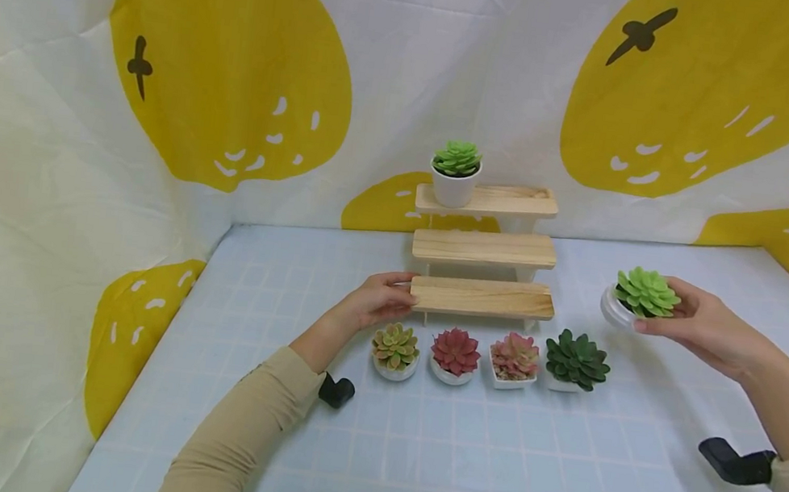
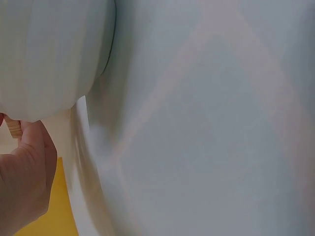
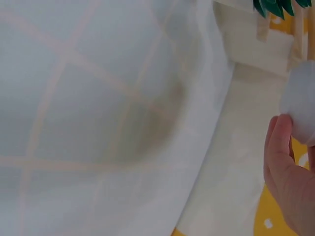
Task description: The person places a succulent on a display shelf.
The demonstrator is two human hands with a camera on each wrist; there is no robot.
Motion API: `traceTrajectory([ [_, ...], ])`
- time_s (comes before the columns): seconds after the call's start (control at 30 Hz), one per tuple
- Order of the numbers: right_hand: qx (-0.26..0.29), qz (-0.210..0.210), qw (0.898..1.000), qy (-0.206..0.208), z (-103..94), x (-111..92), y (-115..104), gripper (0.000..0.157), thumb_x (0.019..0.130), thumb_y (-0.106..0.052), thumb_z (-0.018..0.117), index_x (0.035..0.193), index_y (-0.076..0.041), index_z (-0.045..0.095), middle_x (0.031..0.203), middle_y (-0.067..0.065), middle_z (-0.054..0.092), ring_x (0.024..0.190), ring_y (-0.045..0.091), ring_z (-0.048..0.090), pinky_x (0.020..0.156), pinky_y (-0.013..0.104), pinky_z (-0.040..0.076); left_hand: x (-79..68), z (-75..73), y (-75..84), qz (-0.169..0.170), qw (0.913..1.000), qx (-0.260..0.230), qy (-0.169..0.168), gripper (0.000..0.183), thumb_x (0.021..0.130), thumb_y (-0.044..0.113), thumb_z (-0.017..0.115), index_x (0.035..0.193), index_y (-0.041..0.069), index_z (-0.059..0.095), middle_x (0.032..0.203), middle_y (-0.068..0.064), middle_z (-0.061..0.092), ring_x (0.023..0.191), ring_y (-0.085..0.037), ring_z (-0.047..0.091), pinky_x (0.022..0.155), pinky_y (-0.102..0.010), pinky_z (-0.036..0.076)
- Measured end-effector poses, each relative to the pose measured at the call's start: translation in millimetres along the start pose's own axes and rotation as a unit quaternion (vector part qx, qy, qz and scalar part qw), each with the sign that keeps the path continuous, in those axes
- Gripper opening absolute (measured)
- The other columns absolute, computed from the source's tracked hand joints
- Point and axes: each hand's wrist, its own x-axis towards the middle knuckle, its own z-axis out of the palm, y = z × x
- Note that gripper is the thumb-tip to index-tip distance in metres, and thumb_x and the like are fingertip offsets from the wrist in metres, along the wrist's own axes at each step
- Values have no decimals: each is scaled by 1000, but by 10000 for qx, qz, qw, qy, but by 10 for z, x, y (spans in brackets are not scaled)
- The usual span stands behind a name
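Right hand (image 1: 695, 319) is pinching the raised potted plant (image 1: 645, 293) at three o'clock from the shelf (image 1: 485, 247), left hand (image 1: 377, 301) is gripping the shelf's nine-o'clock end; a slackening pinch would be risking a drop.

The head view looks forward and down at the table (image 1: 457, 464). Both wrist views, tilted, look from very near it, sharing with the head view the left hand (image 1: 383, 300) and the right hand (image 1: 710, 327) respectively.
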Motion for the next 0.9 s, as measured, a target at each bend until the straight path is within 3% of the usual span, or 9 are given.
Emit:
traceTrajectory([
  [0.17,-4,82,10000,-23,6,24,-71,62,88,-9,62,138,-3,25,107,-24,48,95,-4,49,77,14,45,6,6,-6,-4,10000,2,11,56,85,-10,56,138,3,43,135,-19,47,96,-19,54,69,-24,49],
  [0.37,90,-36,10000,17,0,58,-183,47,89,-5,61,125,-24,37,106,-21,51,94,0,50,76,15,46,16,4,-4,-5,10000,34,37,56,85,-10,57,138,4,44,134,-20,48,96,-19,54,69,-25,49],
  [0.5,62,-73,9999,32,-8,97,-265,46,89,-6,61,122,-28,38,107,-18,51,94,2,50,76,15,46,18,-3,-2,9,10000,38,40,56,85,-9,57,138,4,44,134,-19,48,97,-20,54,71,-25,49],
  [0.63,21,-30,10000,-13,-17,146,-345,52,90,-9,61,132,-20,34,109,-15,49,96,3,49,78,15,46,9,-2,3,2,10000,36,26,56,86,-9,57,138,4,43,134,-20,48,97,-20,55,72,-25,50],
  [0.8,-58,-8,10000,15,-11,204,-455,69,90,-11,60,144,-4,18,115,-11,45,97,2,49,79,15,45,-2,3,6,1,10000,33,26,56,86,-9,57,138,4,43,133,-20,48,96,-19,55,70,-24,50],
  [0.9,-85,4,9999,74,4,243,-522,72,90,-13,61,145,-4,16,117,-6,43,98,3,48,80,14,45,-2,4,4,9,10000,29,26,56,86,-9,57,138,3,43,134,-20,48,97,-20,54,70,-24,49],
])
